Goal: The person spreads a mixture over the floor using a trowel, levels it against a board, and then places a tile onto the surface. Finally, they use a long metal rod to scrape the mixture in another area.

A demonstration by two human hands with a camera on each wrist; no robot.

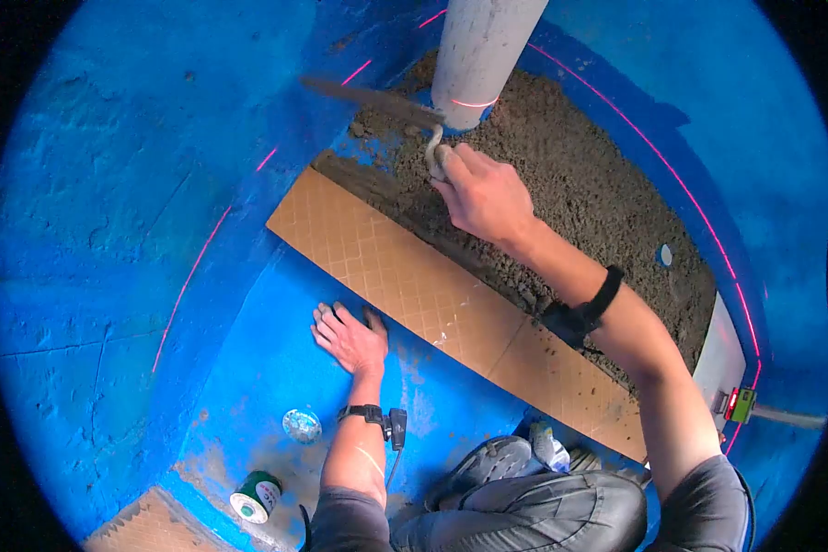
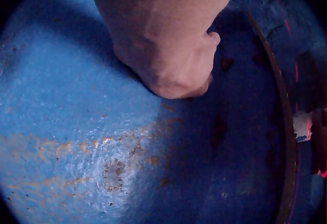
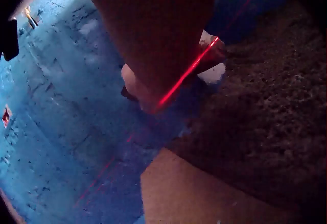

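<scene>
Trowel [image 1: 377,101] is being gripped by right hand [image 1: 483,193], fingers curled round its handle; left hand [image 1: 350,336] is pressing spread fingers on blue floor [image 1: 267,368].

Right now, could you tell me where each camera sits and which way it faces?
Head: looks down at the trowel, tile, mortar bed; both arms show.
Left wrist: faces the blue floor; left hand presses it.
Right wrist: faces the mortar; right hand fills it.
The head and right-wrist views share the mortar and tile.
</scene>
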